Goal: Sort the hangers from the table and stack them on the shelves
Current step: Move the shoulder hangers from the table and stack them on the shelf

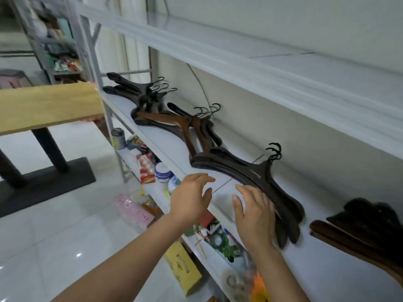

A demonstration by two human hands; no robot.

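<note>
A white shelf (327, 267) carries several stacks of hangers. A dark brown stack (259, 173) lies in front of me, hooks toward the wall. My right hand (254, 214) rests with straight fingers against that stack's lower arm. My left hand (190, 196) hovers open over the shelf's front edge, just left of the stack, holding nothing. Farther left lie a lighter brown stack (187, 125) and a black stack (135, 90). Another dark stack (368, 225) sits at the far right.
An upper shelf board (239, 62) hangs over the hangers. The lower shelf (152, 168) is crowded with jars, boxes and packets. A wooden table (48, 105) on a black base stands at the left over the white tiled floor.
</note>
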